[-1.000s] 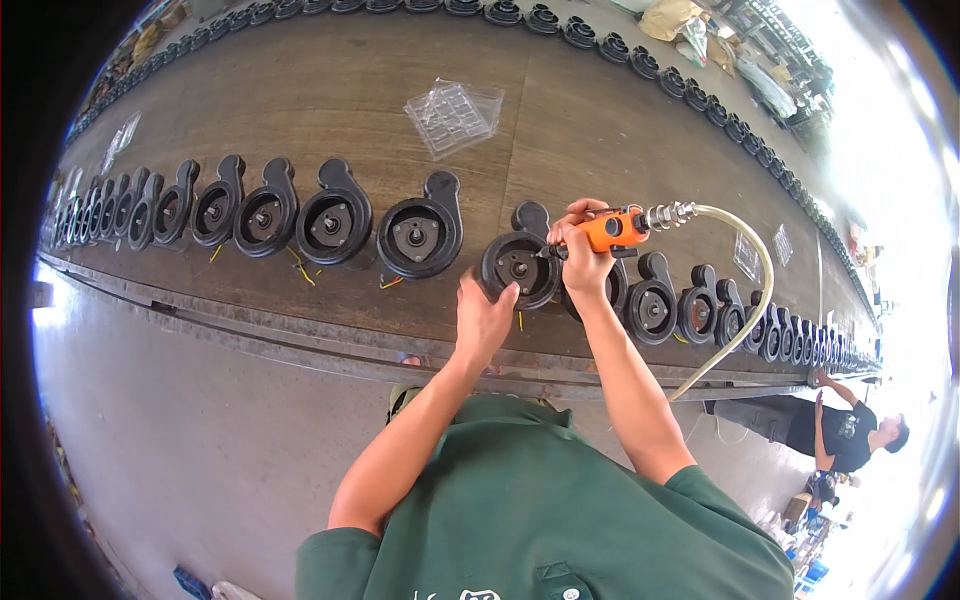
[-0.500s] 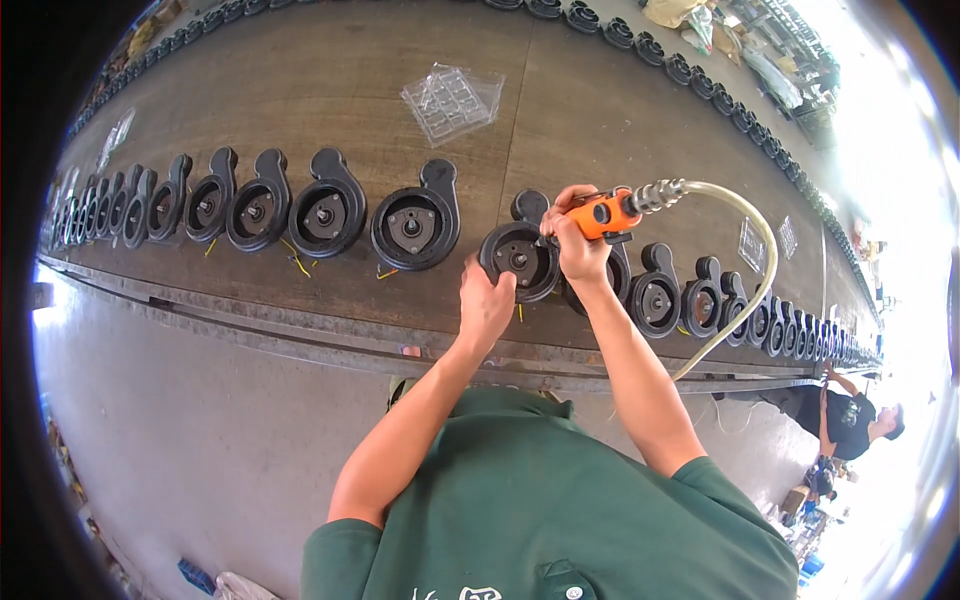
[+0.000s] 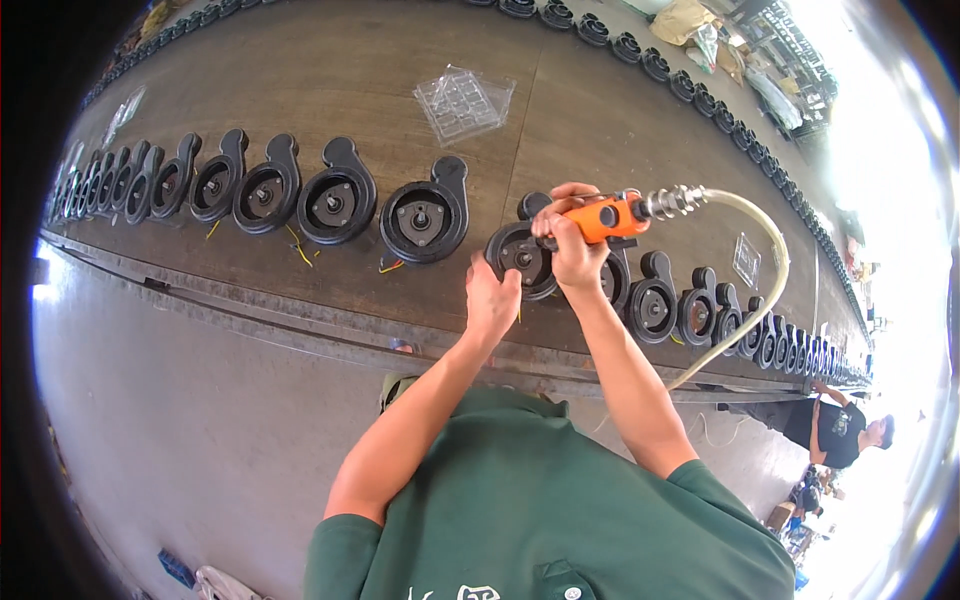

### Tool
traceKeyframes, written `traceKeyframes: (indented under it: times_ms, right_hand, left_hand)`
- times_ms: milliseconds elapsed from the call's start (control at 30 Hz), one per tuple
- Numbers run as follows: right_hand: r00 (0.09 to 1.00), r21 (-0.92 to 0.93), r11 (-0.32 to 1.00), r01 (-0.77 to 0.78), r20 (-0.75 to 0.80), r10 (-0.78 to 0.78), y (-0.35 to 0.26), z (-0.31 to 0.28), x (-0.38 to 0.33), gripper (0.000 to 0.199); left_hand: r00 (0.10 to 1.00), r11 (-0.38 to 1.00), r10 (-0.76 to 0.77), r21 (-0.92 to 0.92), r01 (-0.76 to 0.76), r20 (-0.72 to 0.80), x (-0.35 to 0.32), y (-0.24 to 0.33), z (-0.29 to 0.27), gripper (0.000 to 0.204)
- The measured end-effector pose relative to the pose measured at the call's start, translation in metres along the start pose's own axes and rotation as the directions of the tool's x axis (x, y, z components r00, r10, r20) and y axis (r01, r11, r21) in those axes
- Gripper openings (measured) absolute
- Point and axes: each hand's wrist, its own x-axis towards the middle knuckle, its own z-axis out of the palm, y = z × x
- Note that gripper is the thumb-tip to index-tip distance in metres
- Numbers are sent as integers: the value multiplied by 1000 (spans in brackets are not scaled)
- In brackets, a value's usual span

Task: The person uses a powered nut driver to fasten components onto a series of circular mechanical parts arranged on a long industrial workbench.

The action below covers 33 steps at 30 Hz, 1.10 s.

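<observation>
The driver (image 3: 603,220) lies nearly level across the view, its long axis running from the fitting (image 3: 676,202) at the upper right down to the nose at the lower left, over the right side of the housing (image 3: 518,243). Whether the nose touches the housing, you cannot tell. That housing sits on the worktop (image 3: 330,80) right before you, round opening up, its stub pointing away from you and slightly right. Your right hand (image 3: 572,245) is wrapped around the driver, the grip closed on its body, forearm slanting up and leftward from your right. Your left hand (image 3: 492,300) pinches the housing's near left rim, thumb on the inner side, fingers curled outside, forearm slanting up and rightward. Both forearms cross the worktop's near edge. A gap separates the housing from the left neighbour (image 3: 424,222); the right neighbour (image 3: 618,280) is close beside it, partly behind your right hand and wrist. Beyond, bare wood stretches past the plastic sheets (image 3: 465,105). The hose (image 3: 786,255) arcs off the fitting to the right, then bends back toward the near edge.
</observation>
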Motion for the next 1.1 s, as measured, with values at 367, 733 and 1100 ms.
traceKeyframes:
  times_ms: [367, 733, 1100]
  right_hand:
    - [999, 72, 997, -41, -12, 42, 17, 12, -2, 24]
    - [999, 142, 989, -34, -26, 38, 22, 7, 0, 25]
    - [992, 43, 997, -57, 117, 52, 27, 8, -6, 21]
  left_hand:
    - [1000, 999, 19, 38, -19, 14, 0, 2, -4, 45]
    - [999, 998, 5, 56, -7, 39, 5, -7, -2, 51]
    - [996, 996, 92, 13, -92, -8, 3, -5, -2, 43]
